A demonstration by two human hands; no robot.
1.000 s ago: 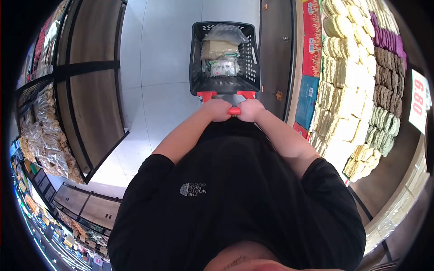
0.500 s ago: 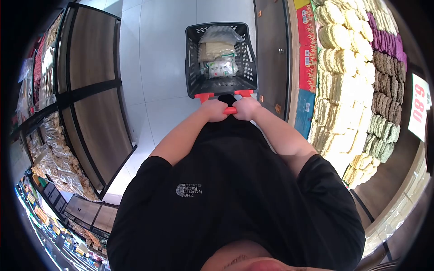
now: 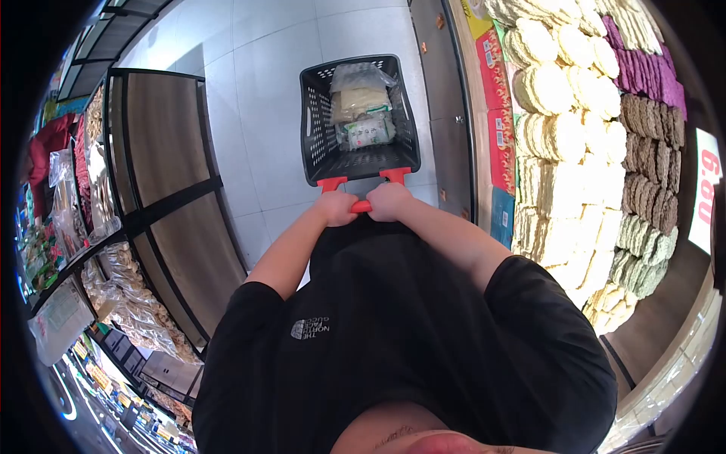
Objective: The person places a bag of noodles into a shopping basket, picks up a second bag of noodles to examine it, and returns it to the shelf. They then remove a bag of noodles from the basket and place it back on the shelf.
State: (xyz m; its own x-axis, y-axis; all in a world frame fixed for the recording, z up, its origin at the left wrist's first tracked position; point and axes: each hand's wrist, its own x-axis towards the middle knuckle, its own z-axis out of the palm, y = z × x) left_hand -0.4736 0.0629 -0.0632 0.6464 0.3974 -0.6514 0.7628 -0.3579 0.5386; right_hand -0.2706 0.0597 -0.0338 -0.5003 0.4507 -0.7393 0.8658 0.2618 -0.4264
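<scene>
My left hand (image 3: 337,208) and my right hand (image 3: 389,202) are side by side, both closed round the red handle (image 3: 362,206) of a black shopping basket (image 3: 305,127). A short stretch of the handle shows between them. The basket has perforated walls and sits just ahead of my body. Inside it lie a white packet with green print (image 3: 369,132), a pale tan bag (image 3: 360,104) and a clear plastic bag (image 3: 361,76) at the far end. What the clear bag contains I cannot make out.
To the right, a display holds stacked pale round cakes (image 3: 569,147), with purple, brown and green rows beyond. A price sign (image 3: 705,189) reads 6.80. On the left stands a dark-framed wooden shelf unit (image 3: 162,144) with bagged goods (image 3: 136,295). Grey tiled floor (image 3: 265,83) runs between.
The view has turned slightly, so the basket and both hands appear lower and a little left. More shelving shows at upper left. Both hands keep their grip, and the basket's contents look unchanged.
</scene>
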